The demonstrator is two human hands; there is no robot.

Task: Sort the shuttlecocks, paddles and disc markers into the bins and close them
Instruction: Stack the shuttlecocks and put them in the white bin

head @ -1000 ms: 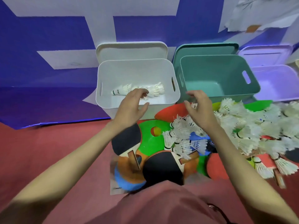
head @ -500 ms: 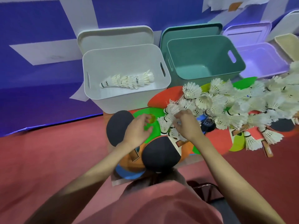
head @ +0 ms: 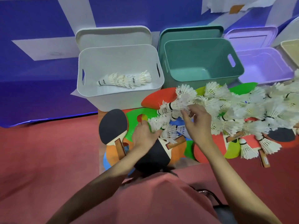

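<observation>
A heap of white shuttlecocks (head: 239,109) lies over paddles and coloured disc markers on the floor. My left hand (head: 144,135) grips a stack of shuttlecocks (head: 157,122) at the heap's near left end. My right hand (head: 196,125) pinches the feathers of another shuttlecock (head: 175,105) just above it. The white bin (head: 119,97) holds a row of nested shuttlecocks (head: 125,80). The teal bin (head: 202,62) and the purple bin (head: 265,65) stand open and hold nothing. A black paddle (head: 113,125) lies left of my hands, on a green disc marker (head: 134,113).
Each bin's lid leans behind it against the blue wall: white lid (head: 113,36), teal lid (head: 191,32), purple lid (head: 250,36). A beige bin (head: 291,49) shows at the right edge. Red disc markers (head: 160,97) and more paddles (head: 281,135) lie under the heap.
Both hands came back from the white bin down to the heap. The left hand took hold of a stack of shuttlecocks and the right hand pinched one from the heap.
</observation>
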